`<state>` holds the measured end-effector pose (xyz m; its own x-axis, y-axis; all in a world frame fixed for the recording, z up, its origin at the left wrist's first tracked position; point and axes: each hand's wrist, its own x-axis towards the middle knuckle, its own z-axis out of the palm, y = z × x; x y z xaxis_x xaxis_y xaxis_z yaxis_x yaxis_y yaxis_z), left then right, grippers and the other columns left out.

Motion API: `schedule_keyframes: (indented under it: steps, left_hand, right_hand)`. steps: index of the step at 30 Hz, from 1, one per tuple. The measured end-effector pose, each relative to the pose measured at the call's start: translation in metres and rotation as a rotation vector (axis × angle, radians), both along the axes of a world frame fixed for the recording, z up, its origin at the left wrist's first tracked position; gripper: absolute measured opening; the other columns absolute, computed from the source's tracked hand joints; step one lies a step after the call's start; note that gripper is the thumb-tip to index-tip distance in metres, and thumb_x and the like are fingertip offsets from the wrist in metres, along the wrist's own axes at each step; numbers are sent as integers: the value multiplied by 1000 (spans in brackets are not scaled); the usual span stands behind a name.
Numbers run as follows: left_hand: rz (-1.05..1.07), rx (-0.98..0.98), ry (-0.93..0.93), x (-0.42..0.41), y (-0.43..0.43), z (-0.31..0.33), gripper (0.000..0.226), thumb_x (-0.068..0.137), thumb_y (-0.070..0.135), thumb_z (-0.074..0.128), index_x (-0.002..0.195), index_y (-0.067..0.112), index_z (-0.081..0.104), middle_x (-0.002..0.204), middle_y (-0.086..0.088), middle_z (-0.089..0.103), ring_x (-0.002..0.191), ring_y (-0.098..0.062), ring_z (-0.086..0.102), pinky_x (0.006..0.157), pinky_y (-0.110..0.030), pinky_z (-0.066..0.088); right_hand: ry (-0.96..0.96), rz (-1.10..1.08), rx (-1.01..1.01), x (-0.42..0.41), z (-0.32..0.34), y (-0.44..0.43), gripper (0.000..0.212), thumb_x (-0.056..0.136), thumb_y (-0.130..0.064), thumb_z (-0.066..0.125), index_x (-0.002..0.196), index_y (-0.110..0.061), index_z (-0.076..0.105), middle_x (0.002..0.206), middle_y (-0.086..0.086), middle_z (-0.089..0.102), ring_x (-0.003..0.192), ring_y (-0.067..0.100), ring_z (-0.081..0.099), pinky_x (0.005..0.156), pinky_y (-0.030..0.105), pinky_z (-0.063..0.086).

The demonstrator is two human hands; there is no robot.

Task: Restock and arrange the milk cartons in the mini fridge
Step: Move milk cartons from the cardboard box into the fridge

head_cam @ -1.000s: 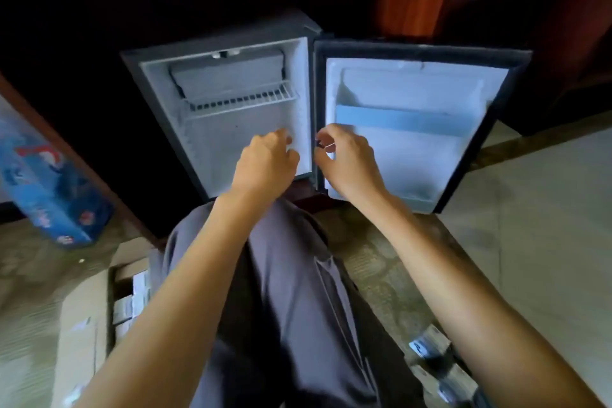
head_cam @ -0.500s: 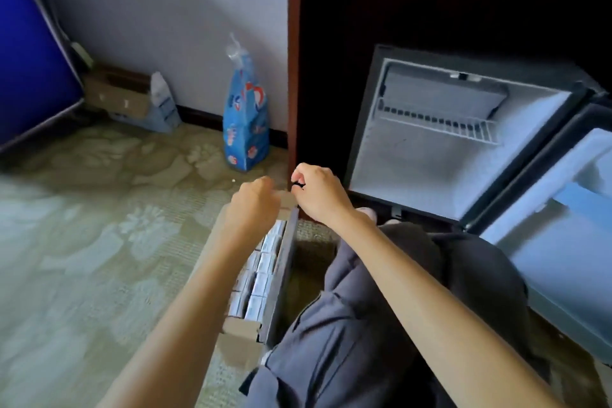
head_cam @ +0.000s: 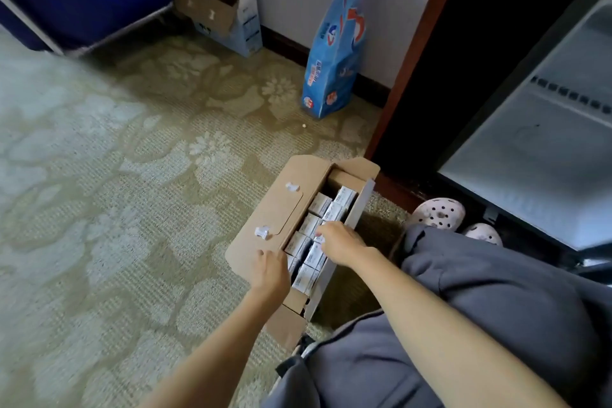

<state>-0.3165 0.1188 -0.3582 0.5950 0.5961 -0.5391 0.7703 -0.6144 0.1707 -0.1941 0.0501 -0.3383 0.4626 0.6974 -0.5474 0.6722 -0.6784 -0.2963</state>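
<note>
- Head view, the goods: the cartons (head_cam: 319, 204) stand packed in two tight rows inside an open cardboard box (head_cam: 265, 219) on the carpet, just left of your knees. None is in the fridge (head_cam: 530, 159) that you can see. It stands open to your right, well apart from the box, with a wire shelf (head_cam: 569, 95) showing.
- Head view, your hands: your right hand (head_cam: 341, 242) is down in the middle of the rows, its fingers curled over the top of one carton and, as far as shows, pinching it. Your left hand (head_cam: 271, 270) lies at the box's left rim near the near end. Its back hides the fingers, so whether it grips anything cannot be told.
- Handling, as a judgement: each carton looks small and should be light, so one hand will do.
- The walls are probably thin board that is stiff enough to hold but dents under a hard squeeze, so keep the pinch moderate.
- The coating looks smooth and may slip, so press on two opposite flat faces, not on the corners.
- Packed this closely, a carton offers only its top. Pinch the top edges, draw it straight up, then shift your hold to the sides.
- Steadying the box rim with your left hand should stop the box lifting with the carton.
</note>
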Motion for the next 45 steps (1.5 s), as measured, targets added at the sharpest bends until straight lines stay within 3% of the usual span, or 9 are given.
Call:
schedule_keyframes:
  steps: [6,13,23,32,35,37,39,42,45]
  left_hand:
    - [-35,133,68,-10,-11,-27,27,97,18,40,115,9,57,125,-9,48,117,-25,41,95,-31,37]
    - [-58,163,66,0,-10,-34,30,96,26,41,111,6,57,121,-8,46,112,-23,40,96,-32,35]
    - [-125,179,48,4,-1,-42,36,89,38,54,108,8,60,128,-6,45,118,-21,35,102,-33,29]
    - [-133,157,-22,4,3,-35,40,85,43,58,106,10,63,128,-5,48,119,-21,36,102,-31,29]
    - [-112,165,-72,1,6,-26,39,84,41,57,104,9,64,141,-7,41,123,-21,36,104,-31,29]
    - [-111,180,-101,-1,12,-18,42,83,45,56,101,8,66,146,-6,37,125,-21,35,105,-31,29]
    - [-121,200,-118,-3,16,-8,50,83,52,53,98,6,66,137,-6,45,121,-22,38,101,-31,29]
    - [-123,203,-151,0,21,12,56,81,58,52,96,6,65,117,-5,53,110,-22,40,97,-30,29]
    - [-137,213,-203,3,22,32,49,79,52,57,93,6,65,108,-3,52,105,-21,42,93,-28,29]
  right_hand:
    - [-111,264,-5,-16,-34,26,38,91,-1,45,129,-4,44,140,15,35,133,29,30,103,45,36]
    - [-172,377,-16,-6,-44,33,38,87,6,42,123,-8,45,134,17,35,122,31,38,91,41,43]
    - [-309,547,-96,-8,-51,46,35,87,3,48,122,-4,48,129,17,41,117,32,46,92,40,43]
    - [-376,863,-31,3,-42,48,20,89,-2,49,106,-4,60,125,12,48,114,27,46,91,37,41]
    - [-334,952,-47,10,-27,54,9,88,-1,51,88,-2,60,109,12,57,96,25,51,87,35,43]
    - [-301,969,-51,12,-17,58,26,86,0,54,62,-5,44,76,7,52,79,22,48,80,33,46]
    - [-255,968,-67,14,-3,62,43,85,-1,58,55,-10,29,61,2,34,74,23,48,66,31,43]
    - [-219,896,-50,20,19,61,47,84,-5,63,53,-11,27,59,2,31,71,24,47,62,31,37]
    - [-197,824,-39,26,38,53,48,83,-10,66,53,-12,28,69,8,43,70,23,47,61,32,39]
